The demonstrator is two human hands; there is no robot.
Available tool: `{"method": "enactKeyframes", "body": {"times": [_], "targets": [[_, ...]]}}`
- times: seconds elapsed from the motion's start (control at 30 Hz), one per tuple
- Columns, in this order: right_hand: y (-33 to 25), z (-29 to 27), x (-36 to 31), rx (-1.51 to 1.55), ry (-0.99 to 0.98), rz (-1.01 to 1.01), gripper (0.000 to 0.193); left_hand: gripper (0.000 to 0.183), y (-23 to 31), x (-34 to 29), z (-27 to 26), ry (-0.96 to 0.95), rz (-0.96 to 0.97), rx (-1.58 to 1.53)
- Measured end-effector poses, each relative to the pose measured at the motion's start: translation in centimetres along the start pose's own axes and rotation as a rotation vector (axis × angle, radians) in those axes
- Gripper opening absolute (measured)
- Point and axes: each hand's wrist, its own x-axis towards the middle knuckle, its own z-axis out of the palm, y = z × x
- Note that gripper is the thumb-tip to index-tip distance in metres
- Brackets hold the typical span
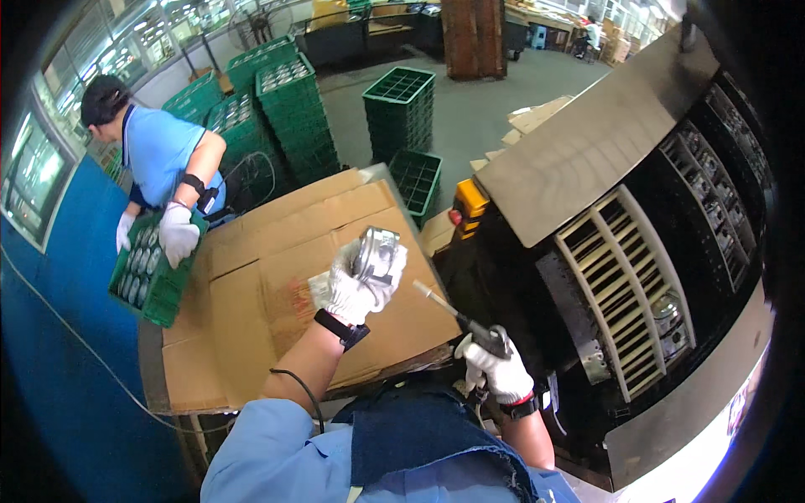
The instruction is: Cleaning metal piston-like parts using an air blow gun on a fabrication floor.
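Observation:
My left hand, in a white knit glove, is wrapped round a shiny metal piston held up above the cardboard-covered table. In my gloved right hand is an air blow gun with a dark body. Its thin metal nozzle slants up to the left, toward the piston but apart from it. A pale scrap of paper or cloth shows beside my left hand.
A co-worker at the left grips a green crate full of metal parts. Green crates stand stacked behind the table. At my right is a machine with a slatted rack bearing similar parts, and a yellow control box.

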Motion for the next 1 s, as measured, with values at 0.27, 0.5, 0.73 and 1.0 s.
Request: {"method": "enactKeyframes", "body": {"times": [0.27, 0.5, 0.73, 1.0], "targets": [[0.0, 4.3, 2.4, 0.030, -0.027, 0.110, 0.016, 0.036, 0.4, -2.9, -0.1, -0.230, -0.291, 0.280], [-0.3, 6.1, 2.1, -0.111, 0.011, 0.137, 0.018, 0.058, 0.2, -2.0, -1.5, -0.283, -0.442, 0.189], [0.0, 2.3, 1.7, 0.232, -0.110, 0.191, 0.021, 0.045, 1.2, -1.8, -1.6, -0.199, -0.120, 0.528], [-1.8, 2.7, 0.5, -0.033, 0.018, 0.109, 0.023, 0.023, 5.7, -2.6, -1.2, -0.469, 0.534, 1.811]]}}
